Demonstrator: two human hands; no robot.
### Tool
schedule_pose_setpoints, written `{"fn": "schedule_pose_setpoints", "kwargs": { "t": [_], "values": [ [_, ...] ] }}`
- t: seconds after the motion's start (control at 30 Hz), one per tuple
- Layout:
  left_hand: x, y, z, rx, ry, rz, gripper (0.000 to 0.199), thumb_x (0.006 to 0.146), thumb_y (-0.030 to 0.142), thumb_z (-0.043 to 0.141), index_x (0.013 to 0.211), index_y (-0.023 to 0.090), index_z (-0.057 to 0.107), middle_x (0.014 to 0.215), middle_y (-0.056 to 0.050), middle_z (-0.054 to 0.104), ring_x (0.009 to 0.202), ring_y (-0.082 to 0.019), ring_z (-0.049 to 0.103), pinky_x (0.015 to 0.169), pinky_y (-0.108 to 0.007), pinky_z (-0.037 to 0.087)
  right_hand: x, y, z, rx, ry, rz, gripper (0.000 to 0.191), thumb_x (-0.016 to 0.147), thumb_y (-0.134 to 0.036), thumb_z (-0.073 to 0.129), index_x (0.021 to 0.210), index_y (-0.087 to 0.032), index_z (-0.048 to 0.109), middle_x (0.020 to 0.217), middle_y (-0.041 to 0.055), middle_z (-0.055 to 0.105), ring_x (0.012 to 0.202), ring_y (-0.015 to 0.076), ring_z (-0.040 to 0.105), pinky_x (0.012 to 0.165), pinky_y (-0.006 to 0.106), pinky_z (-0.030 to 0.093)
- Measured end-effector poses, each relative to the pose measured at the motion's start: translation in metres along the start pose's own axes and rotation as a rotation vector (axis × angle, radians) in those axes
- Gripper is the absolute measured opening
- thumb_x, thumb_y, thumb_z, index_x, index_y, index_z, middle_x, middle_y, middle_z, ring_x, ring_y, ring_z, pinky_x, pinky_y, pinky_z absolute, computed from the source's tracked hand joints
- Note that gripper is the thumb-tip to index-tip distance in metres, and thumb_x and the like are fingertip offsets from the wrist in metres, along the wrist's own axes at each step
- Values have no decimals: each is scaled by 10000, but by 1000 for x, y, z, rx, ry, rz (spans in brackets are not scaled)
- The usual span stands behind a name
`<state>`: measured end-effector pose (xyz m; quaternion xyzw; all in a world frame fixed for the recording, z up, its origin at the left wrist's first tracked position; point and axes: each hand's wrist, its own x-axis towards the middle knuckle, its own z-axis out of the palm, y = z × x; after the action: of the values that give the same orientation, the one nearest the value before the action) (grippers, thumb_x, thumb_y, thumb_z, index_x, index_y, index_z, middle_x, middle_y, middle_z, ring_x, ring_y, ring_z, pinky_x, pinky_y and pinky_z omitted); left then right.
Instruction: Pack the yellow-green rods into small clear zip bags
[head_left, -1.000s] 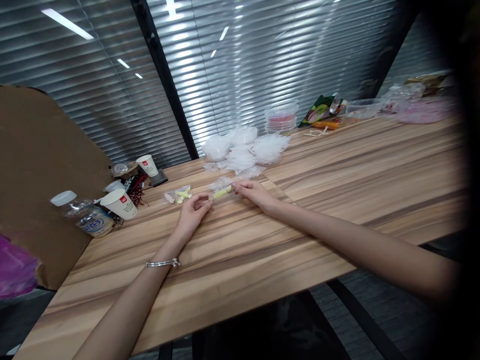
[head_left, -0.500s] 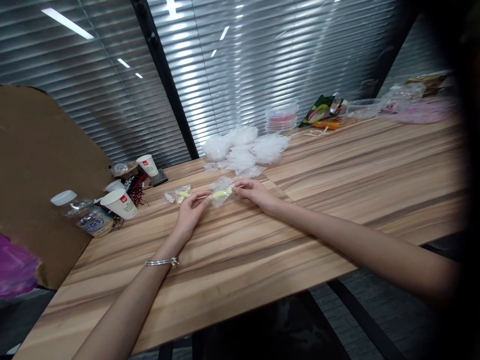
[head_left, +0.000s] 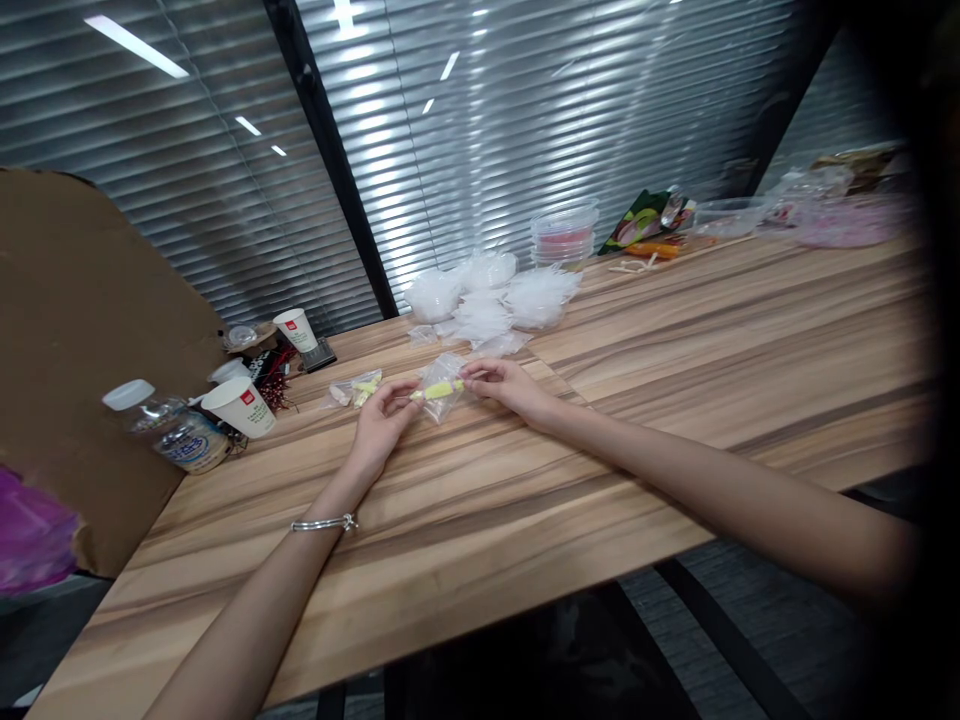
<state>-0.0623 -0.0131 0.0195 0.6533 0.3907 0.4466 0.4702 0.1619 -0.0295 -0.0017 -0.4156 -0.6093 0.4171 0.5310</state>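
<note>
At mid-frame, the left hand [head_left: 384, 418] and right hand [head_left: 506, 388], fingertips [head_left: 406, 386] nearly closed, pinch opposite sides of a clear bag [head_left: 442, 406] with a yellow piece [head_left: 438, 391]. Paper cups [head_left: 241, 407] stand frame-left.

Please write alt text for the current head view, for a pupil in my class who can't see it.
A person's left hand and right hand hold a small clear bag with a yellow strip at a wood-grain table. Beyond it lies a heap of translucent bags; two paper cups are at left.
</note>
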Motion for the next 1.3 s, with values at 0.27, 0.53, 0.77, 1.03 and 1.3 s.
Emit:
{"fn": "schedule_pose_setpoints", "kwargs": {
  "t": [0.27, 0.53, 0.77, 1.03, 1.3],
  "values": [
    [-5, 5, 2, 28, -104, 34, 393, 675, 326, 727, 1012, 153, 621, 1126, -82, 621, 940, -129, 606, 913, -269, 484, -3, -1, 4, -80, -240, -113, 416, 745, -441, 650, 1057, -166, 639, 1033, 46, 638, 917, 159, 578, 821, 262, 438],
    [-6, 7, 4, 38, -110, 29, 384, 666, 330, 735, 991, 152, 634, 1067, -71, 643, 869, -108, 601, 840, -233, 495, -6, -9, 2, -73, -329, -125, 414, 761, -432, 644, 1082, -170, 638, 1096, 45, 634, 980, 171, 587, 909, 286, 424],
    [-5, 3, 4, 22, -107, 41, 384, 660, 314, 743, 996, 166, 628, 1057, -58, 646, 869, -90, 596, 838, -202, 493, -3, 0, 2, -128, -258, -133, 333, 752, -432, 650, 931, -150, 640, 954, 43, 642, 856, 147, 577, 811, 265, 435],
    [-10, 7, 7, -1, -234, -80, 505, 667, 342, 734, 1114, 161, 583, 1125, -86, 636, 950, -137, 616, 871, -249, 495, -5, -2, 6, -156, -216, -203, 261, 761, -373, 651, 896, -153, 614, 899, 21, 626, 812, 131, 560, 765, 234, 427],
    [-12, 10, 11, 61, -180, -45, 463, 651, 343, 745, 1045, 135, 616, 1058, -73, 657, 878, -123, 615, 807, -223, 498, -8, -12, 8, -224, -181, -275, 255, 765, -372, 654, 895, -153, 664, 931, 35, 642, 887, 147, 577, 817, 245, 421]
  ]
}}
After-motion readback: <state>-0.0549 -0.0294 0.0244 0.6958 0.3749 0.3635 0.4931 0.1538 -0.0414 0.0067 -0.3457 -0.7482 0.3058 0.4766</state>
